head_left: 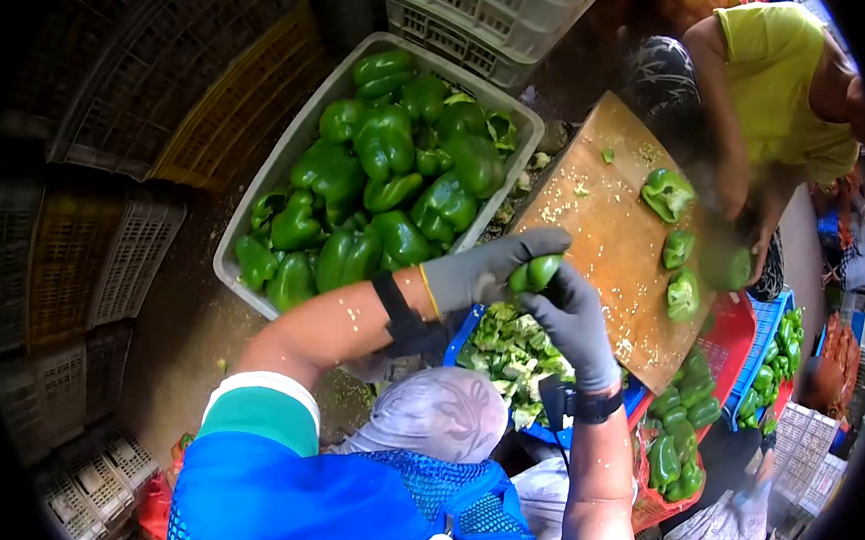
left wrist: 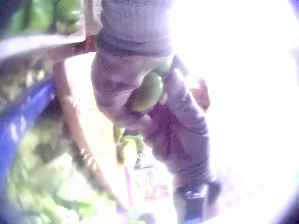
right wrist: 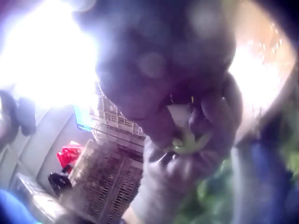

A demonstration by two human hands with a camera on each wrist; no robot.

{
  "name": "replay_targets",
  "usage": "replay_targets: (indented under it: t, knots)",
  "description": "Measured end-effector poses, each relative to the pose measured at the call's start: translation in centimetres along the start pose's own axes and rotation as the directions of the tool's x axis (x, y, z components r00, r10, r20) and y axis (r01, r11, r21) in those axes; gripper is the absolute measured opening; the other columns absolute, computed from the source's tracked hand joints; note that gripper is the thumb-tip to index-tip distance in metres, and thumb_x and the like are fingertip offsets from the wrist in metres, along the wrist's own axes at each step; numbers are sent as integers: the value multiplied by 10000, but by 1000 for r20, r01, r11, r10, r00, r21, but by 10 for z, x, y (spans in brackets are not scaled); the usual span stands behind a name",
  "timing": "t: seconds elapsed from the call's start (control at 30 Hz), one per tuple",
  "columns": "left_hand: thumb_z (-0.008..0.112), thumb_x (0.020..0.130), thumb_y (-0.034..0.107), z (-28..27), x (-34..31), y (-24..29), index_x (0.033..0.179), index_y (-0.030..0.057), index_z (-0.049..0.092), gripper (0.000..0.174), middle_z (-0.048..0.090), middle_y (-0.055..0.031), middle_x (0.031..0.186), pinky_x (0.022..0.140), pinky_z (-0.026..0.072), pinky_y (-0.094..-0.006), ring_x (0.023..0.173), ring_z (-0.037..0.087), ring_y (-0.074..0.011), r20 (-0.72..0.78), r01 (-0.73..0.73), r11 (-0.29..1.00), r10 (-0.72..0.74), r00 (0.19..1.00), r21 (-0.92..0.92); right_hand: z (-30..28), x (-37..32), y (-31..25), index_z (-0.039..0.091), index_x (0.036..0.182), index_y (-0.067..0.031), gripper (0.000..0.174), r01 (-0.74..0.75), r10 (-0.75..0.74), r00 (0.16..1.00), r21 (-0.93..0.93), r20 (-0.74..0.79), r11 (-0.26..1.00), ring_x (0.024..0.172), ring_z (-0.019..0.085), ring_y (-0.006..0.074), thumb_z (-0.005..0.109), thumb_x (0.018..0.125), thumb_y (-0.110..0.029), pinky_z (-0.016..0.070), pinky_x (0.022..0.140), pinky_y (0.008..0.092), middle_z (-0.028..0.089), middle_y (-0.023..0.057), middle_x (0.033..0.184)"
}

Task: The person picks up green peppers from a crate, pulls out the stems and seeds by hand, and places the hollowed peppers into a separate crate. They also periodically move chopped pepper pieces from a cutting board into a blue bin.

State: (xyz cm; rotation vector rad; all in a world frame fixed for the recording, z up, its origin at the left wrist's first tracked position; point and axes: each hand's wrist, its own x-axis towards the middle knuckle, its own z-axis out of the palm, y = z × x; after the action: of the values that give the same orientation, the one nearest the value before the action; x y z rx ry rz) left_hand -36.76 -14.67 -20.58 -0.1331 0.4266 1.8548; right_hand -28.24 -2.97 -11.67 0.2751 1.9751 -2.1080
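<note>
Both hands wear grey gloves and meet in front of the body. Between them is a green bell pepper (head_left: pixel 539 272), largely covered by the fingers. My left hand (head_left: pixel 487 265) grips it from the left, fingers curled over it. From the right, my right hand (head_left: pixel 580 324) holds it with bent fingers and thumb. In the left wrist view a rounded side of the pepper (left wrist: pixel 147 92) shows between the gloves. A pale green stem (right wrist: pixel 191 143) shows between the fingers in the right wrist view. Beneath the hands, a blue crate (head_left: pixel 465 329) holds pale green pepper scraps.
A grey crate (head_left: pixel 299 135) full of green peppers stands at left. A wooden board (head_left: pixel 614 212) with several peppers and scattered seeds lies ahead right. Another person (head_left: pixel 776 83) works beyond it. A red crate (head_left: pixel 741 333) with peppers stands at right; stacked crates (head_left: pixel 63 238) line the left.
</note>
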Motion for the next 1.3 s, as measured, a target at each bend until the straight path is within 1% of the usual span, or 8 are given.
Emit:
replay_targets:
  t: [0.17,0.3,0.53,0.73,0.8,0.93,1.07,1.3]
  knots:
    - [709,792,176,53,-22,-8,1263,47,479,540,566,-95,1147,805,517,-294,1014,577,-189,-285,-328,825,487,825,460,9,-28,10,633,960,-32,214,111,-257,932,-473,-256,874,707,574,86,705,764,14,459,626,233,597,27,811]
    - [726,766,189,16,-20,65,1343,34,402,679,506,-138,1273,999,399,-342,1152,504,-251,208,-190,-154,928,310,970,-10,-53,39,660,844,-29,207,-3,-228,921,-591,-315,807,623,604,218,765,717,-156,469,590,308,606,108,704]
    - [570,874,296,-91,-23,159,1403,282,367,567,292,-110,1499,1042,250,-631,1336,285,-446,-103,815,-368,884,456,448,-67,-72,15,666,992,-38,304,-177,-79,948,-719,-307,672,758,643,233,721,779,-248,500,695,310,665,144,859]
    - [563,863,281,-63,-5,159,1394,189,382,569,353,-127,1461,1035,246,-642,1307,348,-413,55,787,-413,897,439,458,-164,28,23,601,1071,-47,349,-365,-448,749,-869,-488,335,849,653,317,658,809,-270,523,742,413,642,202,920]
    - [588,850,232,-32,0,120,1296,106,495,473,499,-152,1331,1008,369,-502,1211,470,-368,494,204,-637,728,476,743,-172,66,23,540,1138,-61,414,-578,-342,688,-768,-640,276,862,647,360,650,808,-287,525,746,439,628,224,971]
    - [613,850,188,14,7,34,1154,48,595,335,622,-160,1098,846,488,-382,1005,604,-261,187,-217,-37,660,727,975,-163,75,20,436,1219,-81,504,-690,-296,630,-693,-718,212,858,633,424,634,806,-292,522,737,483,598,253,1047]
    - [584,903,447,20,19,2,1269,60,509,538,594,-160,1157,874,524,-389,995,627,-266,-253,113,896,0,967,430,-138,42,40,430,1237,-128,467,-273,-308,862,-880,-403,388,898,638,386,623,814,-169,512,725,441,635,208,984]
    - [462,892,617,22,-5,-26,1318,121,407,656,613,-80,1113,701,593,-390,965,647,-232,-15,109,971,-108,994,213,-32,-38,41,415,1261,-63,475,-18,19,967,10,-252,1000,1046,568,211,621,833,-50,466,893,314,587,120,1107]
